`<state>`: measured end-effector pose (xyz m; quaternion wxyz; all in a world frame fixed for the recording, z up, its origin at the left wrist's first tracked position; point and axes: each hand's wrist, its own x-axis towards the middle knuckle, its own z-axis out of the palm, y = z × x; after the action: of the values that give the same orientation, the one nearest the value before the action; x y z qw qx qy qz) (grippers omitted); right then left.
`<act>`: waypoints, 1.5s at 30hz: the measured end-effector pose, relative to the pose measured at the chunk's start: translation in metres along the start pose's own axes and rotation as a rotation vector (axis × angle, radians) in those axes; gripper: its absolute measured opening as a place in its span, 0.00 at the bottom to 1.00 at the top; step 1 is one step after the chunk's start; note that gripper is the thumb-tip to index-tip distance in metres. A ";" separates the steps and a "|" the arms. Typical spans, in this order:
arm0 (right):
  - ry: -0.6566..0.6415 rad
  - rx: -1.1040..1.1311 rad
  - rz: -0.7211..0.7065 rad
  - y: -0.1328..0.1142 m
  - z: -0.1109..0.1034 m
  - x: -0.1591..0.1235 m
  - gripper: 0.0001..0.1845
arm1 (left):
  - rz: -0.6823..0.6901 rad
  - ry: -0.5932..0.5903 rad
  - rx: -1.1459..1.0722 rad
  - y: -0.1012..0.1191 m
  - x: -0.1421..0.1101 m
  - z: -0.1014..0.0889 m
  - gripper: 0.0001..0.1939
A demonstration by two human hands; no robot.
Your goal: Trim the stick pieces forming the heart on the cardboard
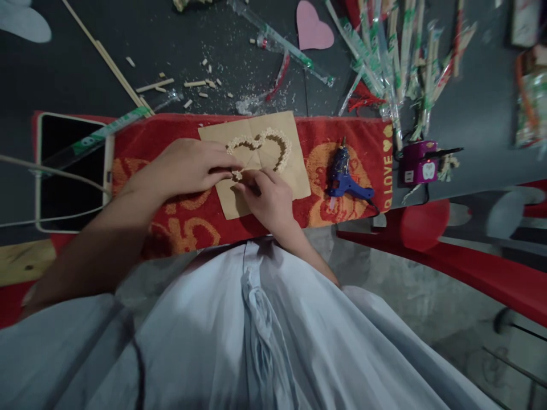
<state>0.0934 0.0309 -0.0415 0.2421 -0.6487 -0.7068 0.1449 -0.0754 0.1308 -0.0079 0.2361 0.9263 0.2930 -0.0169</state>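
Note:
A heart-shaped outline (282,149) built of short pale stick pieces stands on a creased sheet of brown paper (299,185). My left hand (192,164) reaches in from the left, its thumb and fingers closed on the heart's lower left edge. At the heart's bottom, my right hand (270,199) is curled in a pinch; its fingertips hide whatever is between them. To the right of the paper lies a blue glue gun (348,183), nozzle pointing away from me. Beneath everything is a red towel (171,228) with orange patterns.
A tablet-like device (70,193) lies at left, crossed by a cable and a wrapped chopstick packet (102,134). Cut stick pieces (195,83) and crumbs are scattered behind the towel. Further back are a pink paper heart (313,25), several wrapped chopsticks (397,51) and a purple box (420,162).

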 end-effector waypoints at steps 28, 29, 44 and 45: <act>-0.191 -0.117 -0.193 0.053 -0.079 -0.009 0.10 | -0.565 0.237 -0.021 0.063 -0.031 0.015 0.21; -0.175 -0.122 -0.185 0.054 -0.081 -0.005 0.10 | -0.559 0.288 -0.019 0.063 -0.030 0.019 0.25; -0.281 -0.013 -0.197 0.070 -0.069 0.042 0.46 | -0.557 0.329 -0.131 0.058 -0.013 0.026 0.34; -0.284 -0.009 -0.200 0.071 -0.069 0.042 0.46 | -0.558 0.328 -0.129 0.058 -0.012 0.025 0.34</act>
<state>0.1883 0.0727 -0.0134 0.1500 -0.5494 -0.7955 0.2071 -0.0507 0.0717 -0.0034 0.2302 0.7839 0.5701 0.0868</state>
